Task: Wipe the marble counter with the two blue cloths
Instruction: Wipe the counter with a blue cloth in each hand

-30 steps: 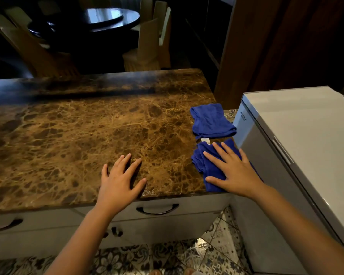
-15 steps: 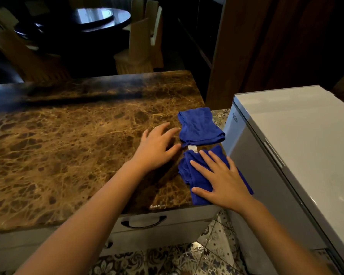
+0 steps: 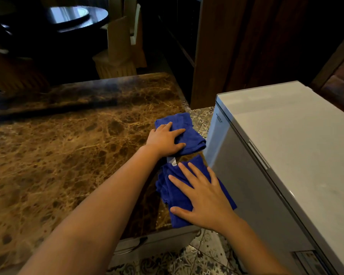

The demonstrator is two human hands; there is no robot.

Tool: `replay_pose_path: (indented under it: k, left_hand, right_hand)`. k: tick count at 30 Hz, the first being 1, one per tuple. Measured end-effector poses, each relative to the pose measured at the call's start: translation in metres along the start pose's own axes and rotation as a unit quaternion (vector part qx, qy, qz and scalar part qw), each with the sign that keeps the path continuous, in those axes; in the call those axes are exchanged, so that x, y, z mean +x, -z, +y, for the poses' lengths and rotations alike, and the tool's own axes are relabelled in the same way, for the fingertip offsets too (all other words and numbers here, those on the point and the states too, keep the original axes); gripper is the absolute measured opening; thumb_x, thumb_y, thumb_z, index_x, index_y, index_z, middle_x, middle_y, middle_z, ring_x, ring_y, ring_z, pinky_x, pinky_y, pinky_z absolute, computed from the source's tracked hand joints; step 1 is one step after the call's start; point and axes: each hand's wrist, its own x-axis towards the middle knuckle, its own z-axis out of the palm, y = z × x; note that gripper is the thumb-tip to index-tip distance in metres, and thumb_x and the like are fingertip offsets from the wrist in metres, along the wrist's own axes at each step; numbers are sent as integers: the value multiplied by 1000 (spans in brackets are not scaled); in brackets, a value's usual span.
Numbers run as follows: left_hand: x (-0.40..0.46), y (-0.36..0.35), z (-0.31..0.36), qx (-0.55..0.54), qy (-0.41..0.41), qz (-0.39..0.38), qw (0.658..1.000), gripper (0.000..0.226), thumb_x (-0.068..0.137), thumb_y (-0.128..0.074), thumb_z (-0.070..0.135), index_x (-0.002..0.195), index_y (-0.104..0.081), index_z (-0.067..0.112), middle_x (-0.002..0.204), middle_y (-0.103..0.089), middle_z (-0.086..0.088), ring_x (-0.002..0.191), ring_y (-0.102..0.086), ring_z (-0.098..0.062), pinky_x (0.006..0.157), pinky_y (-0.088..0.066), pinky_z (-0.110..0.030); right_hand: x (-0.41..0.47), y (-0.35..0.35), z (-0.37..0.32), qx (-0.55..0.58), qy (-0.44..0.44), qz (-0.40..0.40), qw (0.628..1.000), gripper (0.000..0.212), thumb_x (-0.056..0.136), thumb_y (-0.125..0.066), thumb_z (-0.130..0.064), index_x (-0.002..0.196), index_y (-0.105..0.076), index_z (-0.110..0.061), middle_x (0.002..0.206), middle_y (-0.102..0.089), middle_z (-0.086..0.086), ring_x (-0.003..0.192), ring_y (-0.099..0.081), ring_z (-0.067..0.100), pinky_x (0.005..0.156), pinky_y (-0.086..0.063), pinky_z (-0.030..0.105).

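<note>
Lying at the right end of the brown marble bench point(image 3: 68, 155) were two blue cloths, one beyond the other, both soft and rumpled. The left hand point(image 3: 163, 140) rested flat on the far cloth point(image 3: 189, 135), fingers spread, not clenched around it. The right hand point(image 3: 203, 197) pressed flat on the near cloth point(image 3: 167, 191), fingers splayed and loose, and that cloth overhung the bench's front corner. A small white tag point(image 3: 172, 161) showed between the two cloths. One smooth grey-white chest freezer point(image 3: 286, 155) stood just beside the bench's right end, boxy, with patterned floor tiles point(image 3: 201, 118) showing in the gap. Below the bench edge sat a pale drawer with one curved handle point(image 3: 131, 247). Beyond, in the dark, stood a round glossy table point(image 3: 72, 16) and two pale wooden chairs point(image 3: 119, 48).
</note>
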Motion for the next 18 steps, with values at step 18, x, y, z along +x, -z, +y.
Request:
replay_pose_path:
  k: [18]
  left_hand:
    - [-122, 32, -66, -193, 11, 252, 948, 31, 81, -64, 7, 110, -57, 2, 110, -63, -20, 104, -57, -32, 83, -34, -23]
  right_hand:
    - [7, 7, -16, 6, 6, 17, 1000, 72, 79, -12, -75, 142, -14, -41, 152, 6, -11, 139, 13, 17, 106, 12, 58]
